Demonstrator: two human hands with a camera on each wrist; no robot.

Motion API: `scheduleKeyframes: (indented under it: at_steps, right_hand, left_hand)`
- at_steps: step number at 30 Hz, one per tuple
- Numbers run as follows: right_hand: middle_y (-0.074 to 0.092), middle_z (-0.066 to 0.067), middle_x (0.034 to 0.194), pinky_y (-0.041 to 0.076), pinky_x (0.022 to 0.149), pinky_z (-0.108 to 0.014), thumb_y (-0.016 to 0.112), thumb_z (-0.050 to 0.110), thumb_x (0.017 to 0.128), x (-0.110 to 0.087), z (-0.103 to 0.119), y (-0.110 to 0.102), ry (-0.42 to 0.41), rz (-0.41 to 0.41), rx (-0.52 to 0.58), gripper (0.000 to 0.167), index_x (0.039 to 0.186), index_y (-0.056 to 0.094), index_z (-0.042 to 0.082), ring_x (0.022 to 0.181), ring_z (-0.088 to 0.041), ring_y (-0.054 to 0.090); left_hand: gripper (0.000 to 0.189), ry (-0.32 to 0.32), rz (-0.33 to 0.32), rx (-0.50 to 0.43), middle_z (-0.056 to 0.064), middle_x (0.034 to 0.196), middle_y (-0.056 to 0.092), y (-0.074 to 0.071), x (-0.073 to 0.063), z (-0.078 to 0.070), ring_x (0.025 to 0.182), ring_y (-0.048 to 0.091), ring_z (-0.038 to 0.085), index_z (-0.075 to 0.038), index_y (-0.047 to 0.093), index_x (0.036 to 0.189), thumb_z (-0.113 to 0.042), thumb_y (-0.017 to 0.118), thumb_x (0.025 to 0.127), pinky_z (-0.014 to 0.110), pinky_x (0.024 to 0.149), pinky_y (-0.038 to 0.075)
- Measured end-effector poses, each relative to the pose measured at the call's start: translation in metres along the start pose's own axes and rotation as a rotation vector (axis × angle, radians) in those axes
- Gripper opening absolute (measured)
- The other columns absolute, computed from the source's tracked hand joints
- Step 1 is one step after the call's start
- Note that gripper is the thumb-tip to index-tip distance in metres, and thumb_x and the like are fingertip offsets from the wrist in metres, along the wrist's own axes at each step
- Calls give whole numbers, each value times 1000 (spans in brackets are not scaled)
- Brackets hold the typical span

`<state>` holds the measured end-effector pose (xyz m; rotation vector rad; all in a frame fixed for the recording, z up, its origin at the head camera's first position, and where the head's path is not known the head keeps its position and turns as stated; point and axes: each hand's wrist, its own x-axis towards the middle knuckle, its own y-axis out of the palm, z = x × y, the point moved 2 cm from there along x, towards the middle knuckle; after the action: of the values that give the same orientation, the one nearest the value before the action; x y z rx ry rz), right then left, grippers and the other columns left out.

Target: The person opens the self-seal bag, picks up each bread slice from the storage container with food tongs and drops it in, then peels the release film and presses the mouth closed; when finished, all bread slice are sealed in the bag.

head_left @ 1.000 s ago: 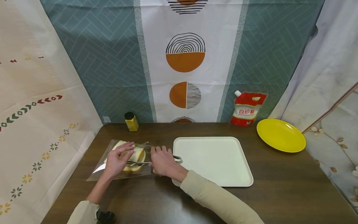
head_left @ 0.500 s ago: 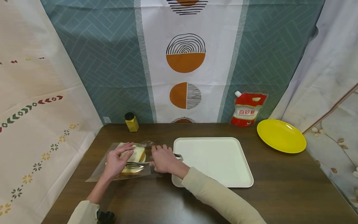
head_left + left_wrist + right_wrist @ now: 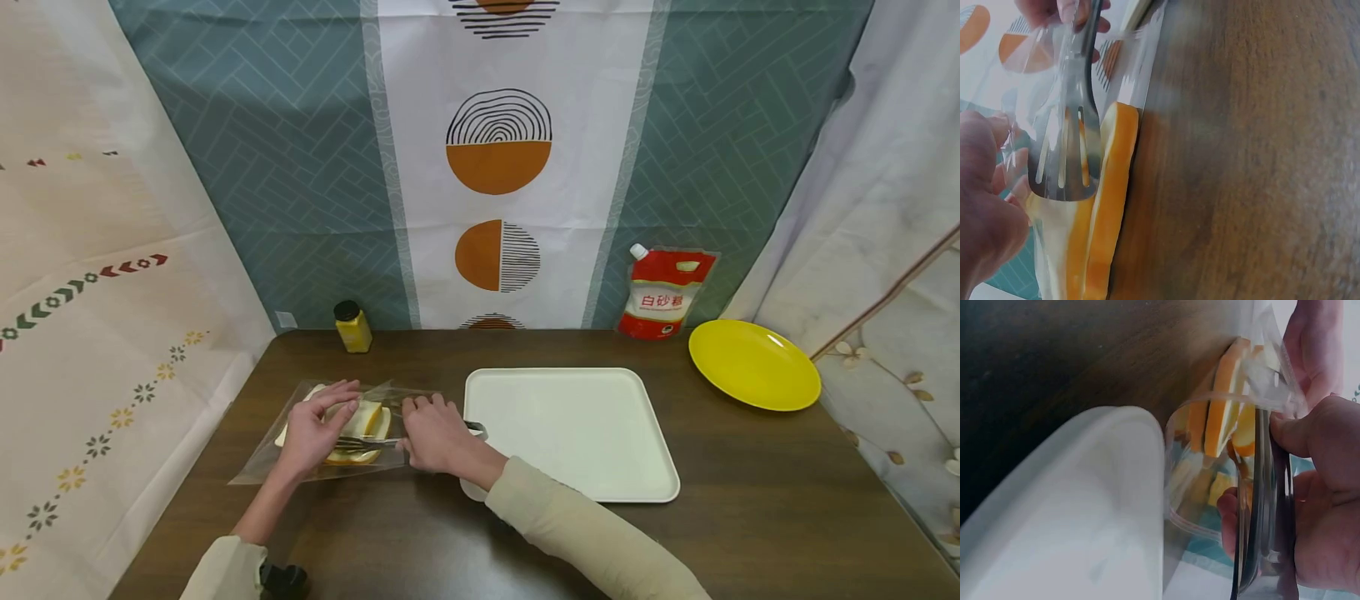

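Bread slices (image 3: pixel 369 418) with orange-brown crusts lie in a clear plastic bag (image 3: pixel 258 467) at the table's left. My left hand (image 3: pixel 311 429) pinches the bag's film over the bread; in the left wrist view its fingers show through the plastic. My right hand (image 3: pixel 437 435) grips metal tongs (image 3: pixel 1280 500) at the bag's mouth, right of the bread. A slotted tong head (image 3: pixel 1088 103) reaches into the bag, close over the slices in the left wrist view. The right wrist view shows the two tong arms spread slightly apart.
A white tray (image 3: pixel 570 433) stands right of the bag, its left edge under the right hand. At the back are a yellow jar (image 3: pixel 355 333) with a black lid and a red pouch (image 3: pixel 663 292). A yellow plate (image 3: pixel 753 365) lies at the right on the brown table (image 3: pixel 750 500).
The tongs have shifted slightly left, further over the bread, and the slices have moved a little left too. The film at the bag's mouth has changed shape. Both hands stay nearly in place.
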<state>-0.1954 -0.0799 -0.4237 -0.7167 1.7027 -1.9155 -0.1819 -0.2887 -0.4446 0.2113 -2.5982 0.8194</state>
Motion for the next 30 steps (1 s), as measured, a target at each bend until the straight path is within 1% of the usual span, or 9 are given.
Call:
scheduleKeyframes:
  at_steps: [1, 3, 7, 10, 14, 19, 23, 25, 30]
  right_hand:
    - [64, -11, 124, 53, 84, -44, 66, 44, 96, 0, 0, 1, 1, -9, -1, 58, 136, 56, 3, 107, -31, 60]
    - [64, -11, 123, 53, 82, -43, 66, 43, 95, 0, 0, 2, 4, -20, -3, 58, 136, 57, 3, 105, -31, 60]
    - [64, -12, 123, 53, 81, -43, 65, 43, 96, 1, -1, 4, 6, -19, 1, 58, 136, 56, 2, 102, -30, 59]
    - [63, -13, 124, 53, 82, -41, 64, 45, 96, 2, -2, 4, 13, 11, 20, 61, 138, 54, 2, 103, -30, 59]
    - [62, -13, 124, 53, 81, -41, 63, 46, 96, 4, -3, 3, 13, 32, 35, 62, 139, 53, 2, 102, -29, 59]
    - [64, -12, 121, 53, 79, -40, 65, 47, 95, 5, -4, 1, 7, 23, 47, 60, 135, 56, 2, 100, -29, 60]
    - [65, -11, 121, 54, 79, -40, 65, 45, 95, 4, -3, 0, 2, 15, 62, 57, 133, 59, 3, 101, -29, 61]
    - [66, -11, 118, 54, 78, -39, 66, 44, 95, 3, -2, -1, -2, 7, 65, 54, 129, 61, 3, 99, -28, 61]
    - [66, -10, 117, 54, 79, -39, 67, 45, 95, 0, 1, -1, -5, -2, 54, 54, 129, 61, 3, 99, -29, 61]
  left_hand:
    - [16, 14, -3, -10, 17, 123, 68, 0, 0, 0, 128, 53, 37, 5, 74, 107, -2, 69, 94, 15, 100, 36]
    - [15, 40, -11, -23, 19, 121, 68, 0, 0, 0, 126, 53, 40, 6, 74, 106, 0, 70, 92, 7, 95, 33]
    - [16, 70, -19, -22, 21, 120, 68, 0, 0, 0, 124, 54, 42, 9, 73, 105, 4, 70, 91, 6, 96, 32]
    - [16, 77, -20, -12, 21, 119, 68, 0, 0, 1, 124, 54, 43, 8, 73, 106, 3, 71, 91, 6, 96, 31]
    - [17, 75, -15, -5, 20, 120, 68, -1, -1, 1, 125, 54, 43, 7, 74, 106, 3, 71, 91, 6, 96, 31]
    - [18, 60, -7, -7, 19, 121, 68, 0, -1, 1, 126, 53, 42, 7, 74, 108, 1, 70, 92, 6, 95, 31]
    - [17, 43, -3, -19, 19, 122, 67, 0, -1, 0, 127, 53, 41, 7, 73, 108, 0, 69, 93, 6, 95, 32]
    - [17, 34, -1, -24, 19, 123, 67, 0, -1, 0, 127, 53, 40, 6, 74, 109, 0, 69, 93, 6, 94, 32]
    - [16, 26, -11, -35, 17, 123, 68, 0, 0, 0, 127, 53, 38, 5, 74, 107, 0, 70, 93, 6, 95, 32]
